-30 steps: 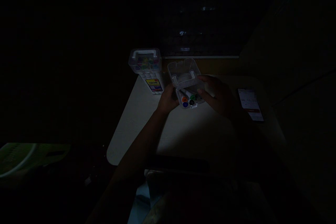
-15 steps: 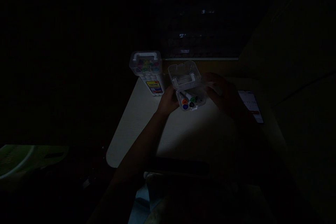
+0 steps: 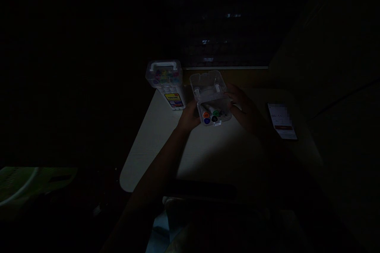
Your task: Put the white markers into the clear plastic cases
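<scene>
A clear plastic marker box [image 3: 217, 123] stands with its lid [image 3: 208, 83] swung open toward the back. Inside it are several white markers [image 3: 211, 108] with orange, blue, green and black ends; they fill only part of it. My left hand [image 3: 190, 116] is closed around the box's left side, its fingers partly hidden behind. At the opposite side, my right hand [image 3: 242, 108] touches the box near the lid's hinge, fingers bent against its edge. To the left stands a second, lidded marker box [image 3: 166, 77] with a white handle and a yellow label, full of markers.
All this stands on a pale table [image 3: 148, 146] in very dim light. A phone [image 3: 282, 120] with its screen lit lies at the right. Behind the table is a dark, shiny surface [image 3: 208, 43]. Something green [image 3: 53, 178] shows at the lower left.
My right hand has moved left, from beside the box onto its right edge. A pale, narrow thing at its fingertips no longer shows. My left hand keeps its hold.
</scene>
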The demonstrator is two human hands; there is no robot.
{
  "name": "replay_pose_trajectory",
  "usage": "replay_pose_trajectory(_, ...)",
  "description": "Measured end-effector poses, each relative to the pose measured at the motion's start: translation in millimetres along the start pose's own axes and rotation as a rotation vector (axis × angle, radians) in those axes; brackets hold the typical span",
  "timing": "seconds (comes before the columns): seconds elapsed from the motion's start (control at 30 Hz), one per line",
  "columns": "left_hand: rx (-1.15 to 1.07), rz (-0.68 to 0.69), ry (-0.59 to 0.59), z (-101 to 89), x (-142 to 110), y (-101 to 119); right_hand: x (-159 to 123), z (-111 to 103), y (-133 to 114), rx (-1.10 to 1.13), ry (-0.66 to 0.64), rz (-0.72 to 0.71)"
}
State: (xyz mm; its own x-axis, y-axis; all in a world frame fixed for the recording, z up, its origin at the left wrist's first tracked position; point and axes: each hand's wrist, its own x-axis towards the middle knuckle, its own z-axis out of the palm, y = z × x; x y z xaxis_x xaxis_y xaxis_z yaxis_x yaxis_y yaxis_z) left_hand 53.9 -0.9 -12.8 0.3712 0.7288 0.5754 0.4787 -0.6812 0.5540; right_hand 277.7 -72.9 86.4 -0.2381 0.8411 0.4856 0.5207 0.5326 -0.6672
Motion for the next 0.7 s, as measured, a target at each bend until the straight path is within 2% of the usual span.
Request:
replay_pose_trajectory(0.2,-0.162,0.020,-0.019,-1.2,0.5,4.0,1.9,5.5,1.1,0.115,0.098,0.075)
replay_pose_trajectory(0.47,-0.255,0.014,-0.029,-0.8,-2.3,4.4,3.8,1.6,-0.3,0.028,0.143,0.052)
replay_pose_trajectory(0.7,-0.251,0.057,-0.099,0.7,-0.2,-0.3,3.3,-2.2,-3.3,0.230,0.141,0.072)
